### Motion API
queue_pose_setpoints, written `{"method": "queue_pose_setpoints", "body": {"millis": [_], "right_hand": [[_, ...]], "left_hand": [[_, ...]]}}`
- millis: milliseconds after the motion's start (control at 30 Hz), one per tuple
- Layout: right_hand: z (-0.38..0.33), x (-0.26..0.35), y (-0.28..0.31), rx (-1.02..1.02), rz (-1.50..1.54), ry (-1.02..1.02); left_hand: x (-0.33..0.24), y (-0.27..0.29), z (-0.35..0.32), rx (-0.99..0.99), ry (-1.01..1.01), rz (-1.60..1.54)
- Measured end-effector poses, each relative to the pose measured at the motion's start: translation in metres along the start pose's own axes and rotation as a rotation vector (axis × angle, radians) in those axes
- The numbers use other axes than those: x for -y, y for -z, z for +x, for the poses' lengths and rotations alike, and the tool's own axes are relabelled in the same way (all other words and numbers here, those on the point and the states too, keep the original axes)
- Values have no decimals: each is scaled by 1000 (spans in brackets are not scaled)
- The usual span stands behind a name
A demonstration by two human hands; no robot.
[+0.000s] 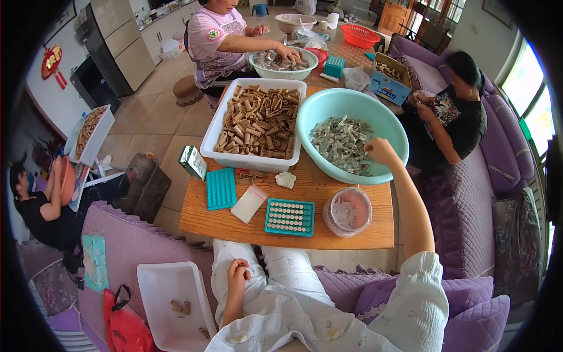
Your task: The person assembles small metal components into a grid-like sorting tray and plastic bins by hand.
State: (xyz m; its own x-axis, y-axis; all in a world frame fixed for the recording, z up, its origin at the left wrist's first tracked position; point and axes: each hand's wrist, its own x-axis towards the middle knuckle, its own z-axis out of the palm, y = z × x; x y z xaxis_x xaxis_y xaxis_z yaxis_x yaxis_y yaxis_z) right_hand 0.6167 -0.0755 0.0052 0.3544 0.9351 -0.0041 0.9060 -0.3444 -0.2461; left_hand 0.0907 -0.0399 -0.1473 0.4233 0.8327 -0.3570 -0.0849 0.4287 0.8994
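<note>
My right arm reaches over the wooden table to a large turquoise basin (306, 126). At its right side my right hand (382, 151) is closed, fingertips pinched at the edge of a heap of small clear-and-grey pieces (343, 141); what lies in the pinch is too small to tell. Over my lap, my left hand (237, 274) has its fingers curled, perhaps round something small and dark that I cannot make out. Nearest me on the table are a teal tray (290, 202) with rows of round white pieces and a clear tub (347, 212) with whitish bits inside.
Left of the basin stands a white bin (211, 141) heaped with brown pieces (258, 120). A teal grid tray (221, 189), a clear packet (249, 203) and a carton (193, 162) lie nearby. Three people work around me. Beside me sits a white tray (170, 281) with a few brown pieces.
</note>
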Motion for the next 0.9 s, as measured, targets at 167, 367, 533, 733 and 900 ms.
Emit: {"method": "queue_pose_setpoints", "body": {"millis": [167, 367, 533, 733, 900], "right_hand": [[11, 16, 44, -454, 952, 35], [4, 8, 33, -669, 280, -142], [-14, -27, 6, 555, -403, 16], [29, 63, -5, -121, 208, 19], [96, 78, -57, -50, 159, -85]], "left_hand": [[1, 1, 2, 16, -15, 2], [1, 2, 1, 20, -32, 20], [3, -4, 5, 42, -27, 66], [7, 1, 5, 44, -51, 168], [5, -4, 5, 31, -50, 180]]}}
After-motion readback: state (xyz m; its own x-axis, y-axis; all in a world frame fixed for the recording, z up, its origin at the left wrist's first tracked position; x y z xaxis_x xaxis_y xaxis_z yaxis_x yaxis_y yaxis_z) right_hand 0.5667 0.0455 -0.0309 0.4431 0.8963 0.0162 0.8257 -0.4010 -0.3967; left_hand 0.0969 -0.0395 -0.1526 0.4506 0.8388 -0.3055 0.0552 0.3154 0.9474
